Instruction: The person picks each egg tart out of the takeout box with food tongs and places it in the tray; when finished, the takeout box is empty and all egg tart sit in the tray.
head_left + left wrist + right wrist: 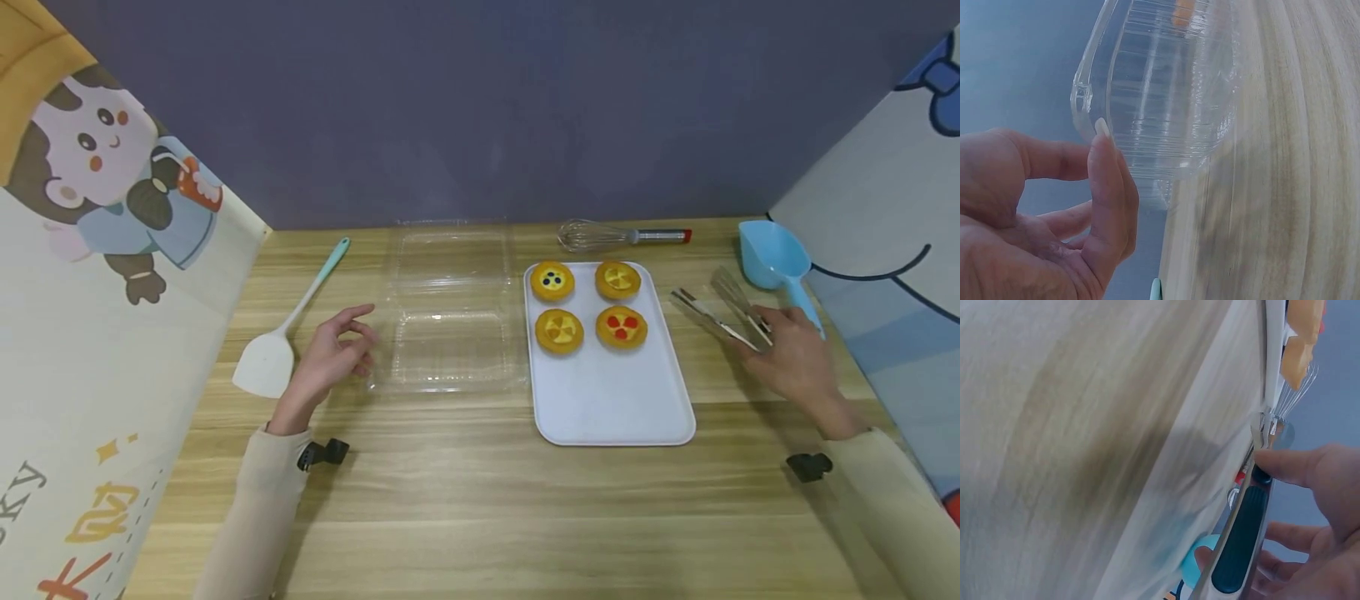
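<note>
My right hand (795, 354) grips a pair of metal tongs (716, 320), whose two arms spread apart above the table, right of the tray. Dark green grip pads on the tongs (1241, 540) show in the right wrist view, with thumb and fingers on either side. Over on the left, my other hand (330, 354) hovers with loosely bent fingers beside a clear plastic clamshell box (453, 312), which lies unfolded. In the left wrist view its fingertips (1104, 134) overlap the box's rim; whether they touch cannot be told. Several egg tarts (558, 331) with different toppings sit on a white tray (611, 408).
A white spatula (266, 362) with a mint handle lies at the left. Behind the tray is a wire whisk (600, 236). A light blue scoop (772, 254) stands at the back right, close to the tongs. Walls bound the wooden table (450, 500) at the back and both sides.
</note>
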### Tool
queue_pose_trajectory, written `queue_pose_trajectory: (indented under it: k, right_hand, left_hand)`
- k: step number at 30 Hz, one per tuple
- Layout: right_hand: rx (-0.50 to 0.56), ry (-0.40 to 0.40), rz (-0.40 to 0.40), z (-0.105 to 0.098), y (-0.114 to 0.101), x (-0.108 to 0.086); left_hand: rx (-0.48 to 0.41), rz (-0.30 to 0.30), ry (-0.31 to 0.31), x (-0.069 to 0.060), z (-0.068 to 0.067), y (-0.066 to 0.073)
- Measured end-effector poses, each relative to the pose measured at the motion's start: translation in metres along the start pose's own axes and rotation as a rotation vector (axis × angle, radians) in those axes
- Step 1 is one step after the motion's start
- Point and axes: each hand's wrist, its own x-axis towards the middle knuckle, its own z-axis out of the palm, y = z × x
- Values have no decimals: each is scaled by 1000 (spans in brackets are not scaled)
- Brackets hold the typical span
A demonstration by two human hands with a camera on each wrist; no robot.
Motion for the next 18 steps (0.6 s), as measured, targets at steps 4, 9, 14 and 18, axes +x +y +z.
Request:
queue_pose_trajectory:
  k: [4,9,14,18]
  right_hand:
    - [1,-6,-3,4,3,1]
    - [7,-2,2,8,2,1]
    - [13,-5,1,10,2,1]
    - [24,0,-14,11,3,0]
  left_hand:
    - [-1,-2,1,1,0,-1]
    - [-3,-8,-1,0,0,0]
    - [8,-15,-6,-3,-1,1]
    - [9,-8,-4,-5,-1,1]
